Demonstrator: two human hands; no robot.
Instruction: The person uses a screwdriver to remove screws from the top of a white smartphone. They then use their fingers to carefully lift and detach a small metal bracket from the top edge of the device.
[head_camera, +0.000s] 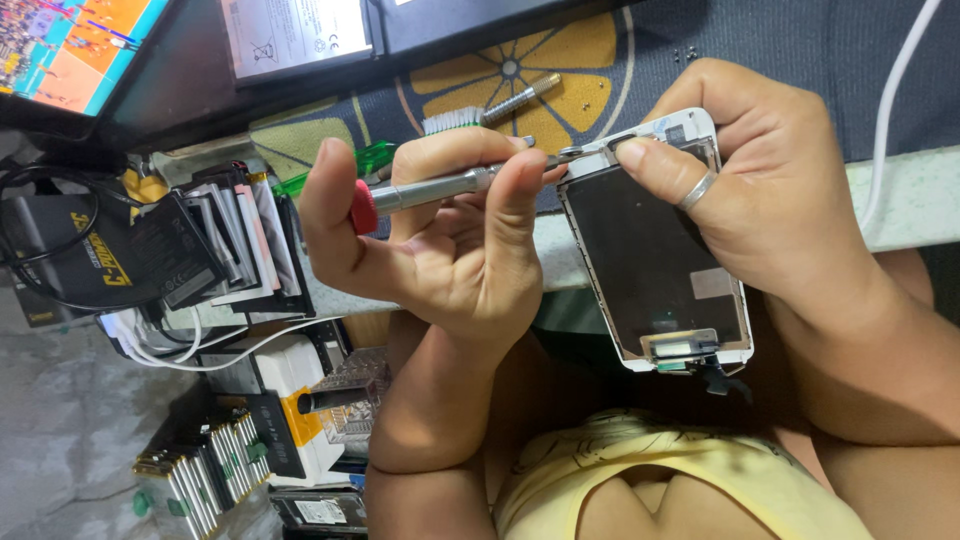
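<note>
Phone screen panel (655, 260), white around the edge and dark in the middle, sits up in the air between two hands, above the person's lap and just past the edge of the table (900, 205). Its back faces the camera. A small metal part and a dark ribbon stick out at its lower end.

The right hand (760, 180) wraps around the panel from the side. Its fingers are curled tight on the frame, and one fingertip presses on the top corner. A silver ring (697, 190) is on one finger.

The left hand (440, 240) is closed around a thin screwdriver (440, 188) with a silver shaft and a red cap at the back end. The thumb and bent fingers pinch it, and the red cap rests against the palm. The tip touches the top edge of the panel, right beside the right hand's fingertip.

On the table behind the hands lies a mat with a yellow lemon slice picture (520, 70). A second silver tool (520, 97) and a brush with white bristles (452, 120) lie on it. To the left stands a stack of flat phone parts (225, 240), with white cables (200, 350) below it. A white cable (900, 90) also runs down at the far right.
</note>
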